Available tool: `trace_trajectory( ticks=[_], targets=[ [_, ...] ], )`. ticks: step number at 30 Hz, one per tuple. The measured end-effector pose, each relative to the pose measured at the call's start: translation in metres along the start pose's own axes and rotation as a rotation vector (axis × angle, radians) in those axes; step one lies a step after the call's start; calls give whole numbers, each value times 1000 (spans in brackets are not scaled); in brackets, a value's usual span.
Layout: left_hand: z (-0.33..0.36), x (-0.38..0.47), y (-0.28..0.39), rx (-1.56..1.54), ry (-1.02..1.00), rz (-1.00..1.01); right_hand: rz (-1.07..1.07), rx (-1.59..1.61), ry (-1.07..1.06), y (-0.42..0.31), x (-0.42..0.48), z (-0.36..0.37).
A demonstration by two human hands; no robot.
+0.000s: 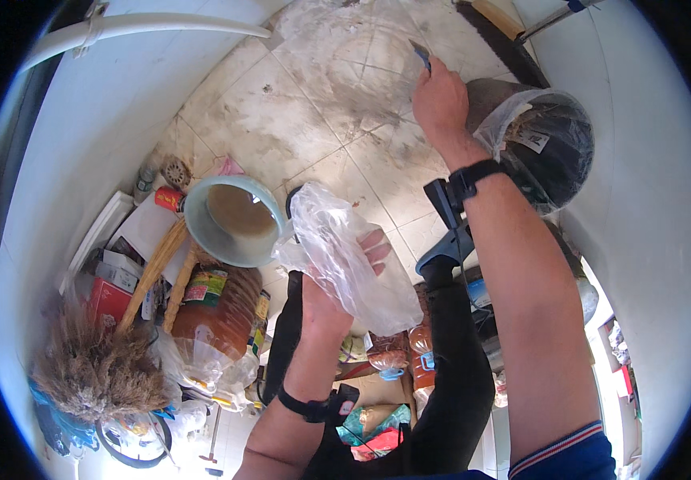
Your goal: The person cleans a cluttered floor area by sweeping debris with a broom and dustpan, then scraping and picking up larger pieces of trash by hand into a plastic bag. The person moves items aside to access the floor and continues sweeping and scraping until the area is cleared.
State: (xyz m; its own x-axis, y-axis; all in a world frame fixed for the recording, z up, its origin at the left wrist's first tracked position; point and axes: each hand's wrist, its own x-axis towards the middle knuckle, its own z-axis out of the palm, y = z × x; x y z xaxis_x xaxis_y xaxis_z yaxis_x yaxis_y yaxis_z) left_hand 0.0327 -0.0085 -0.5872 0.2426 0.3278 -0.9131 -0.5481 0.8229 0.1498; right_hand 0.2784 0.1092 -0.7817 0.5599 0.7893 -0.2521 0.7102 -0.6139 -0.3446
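Note:
My right hand (441, 99) grips the handle of a small dark blade tool (421, 54), perhaps a scraper. It is held over the dirty tiled floor (309, 108), just left of a black bin (561, 159) lined with clear plastic. Lower in the picture, my left hand (329, 300) holds a crumpled clear plastic bag (345, 252). The film covers much of the palm, and several fingertips show at its right side. To the left of the bag stands a pale blue bucket (192, 222) with murky brownish water (240, 210) in it.
Left of my legs are a large jug (219, 312) of reddish-brown liquid, a grass broom (102, 366), a red can (169, 198) and boxes. A round drain cover (176, 172) lies by the left wall. A white pipe (171, 23) crosses the upper left. Bottles (422, 360) stand behind me.

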Motion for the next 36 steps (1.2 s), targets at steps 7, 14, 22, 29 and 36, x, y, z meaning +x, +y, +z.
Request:
trace_trajectory(
  ticks=[7,14,22,29,36],
  targets=[
    [4,4,10,4,15,-53,-28,-127,-209,-7,15,18],
    [18,13,7,65,4,-66,-55,-182,-395,-12,-81,10],
    [17,14,1,-64,50,-128,-60,-152,-71,9,2,-4],
    [13,14,5,-45,48,-121,20,-197,-326,-5,-41,22],
    [15,18,5,-24,53,-106,-7,-136,-276,-4,-87,12]
  ],
)
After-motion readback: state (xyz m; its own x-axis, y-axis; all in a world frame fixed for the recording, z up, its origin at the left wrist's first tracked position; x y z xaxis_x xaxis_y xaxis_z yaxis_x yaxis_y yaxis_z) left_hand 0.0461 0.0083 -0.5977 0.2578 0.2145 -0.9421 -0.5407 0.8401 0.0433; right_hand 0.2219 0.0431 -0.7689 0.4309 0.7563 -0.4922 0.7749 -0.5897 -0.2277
